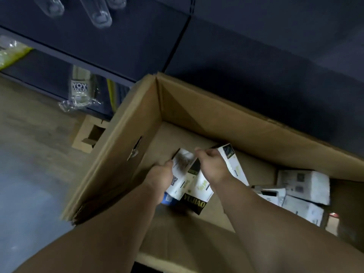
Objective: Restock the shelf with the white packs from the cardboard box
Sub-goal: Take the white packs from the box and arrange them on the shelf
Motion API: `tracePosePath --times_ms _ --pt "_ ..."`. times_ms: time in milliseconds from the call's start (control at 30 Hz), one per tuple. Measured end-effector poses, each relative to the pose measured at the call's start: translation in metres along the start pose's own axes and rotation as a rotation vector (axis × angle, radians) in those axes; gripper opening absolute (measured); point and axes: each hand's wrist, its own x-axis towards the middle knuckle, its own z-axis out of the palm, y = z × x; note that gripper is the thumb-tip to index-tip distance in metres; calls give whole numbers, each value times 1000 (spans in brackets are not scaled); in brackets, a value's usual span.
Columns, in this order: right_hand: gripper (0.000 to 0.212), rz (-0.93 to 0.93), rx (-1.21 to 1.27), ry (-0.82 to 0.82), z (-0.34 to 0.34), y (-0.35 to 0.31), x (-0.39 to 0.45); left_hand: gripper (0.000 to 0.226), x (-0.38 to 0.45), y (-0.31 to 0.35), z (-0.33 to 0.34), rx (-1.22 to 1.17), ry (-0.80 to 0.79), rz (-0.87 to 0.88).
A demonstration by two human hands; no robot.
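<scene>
A large open cardboard box [197,107] stands on the floor against a dark shelf unit [256,42]. Both my hands reach inside it. My left hand [160,177] grips a white pack [182,174] with a QR code on its side. My right hand [212,164] grips another white pack [233,162] with a black end, held next to the first. A third white and black pack [201,191] sits between them, partly under my right wrist. More white packs [303,184] lie loose at the box's right end.
The shelf's lower levels hold clear plastic bags [79,89] and a yellow-green bag [11,53]. Clear tube-like items [100,15] hang at the top left. A small cardboard piece [89,133] lies on the floor to the left of the box.
</scene>
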Motion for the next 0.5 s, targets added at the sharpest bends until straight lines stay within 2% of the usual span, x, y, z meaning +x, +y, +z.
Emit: tracePosePath --times_ms 167,333,500 --pt "64 25 -39 -58 9 3 24 47 12 -4 10 -41 -66 -101" --pt "65 44 -135 -101 16 14 44 55 26 -11 20 -97 -139 -315" --pt "65 51 -234 -121 18 23 55 60 39 -14 23 -74 -161 -386"
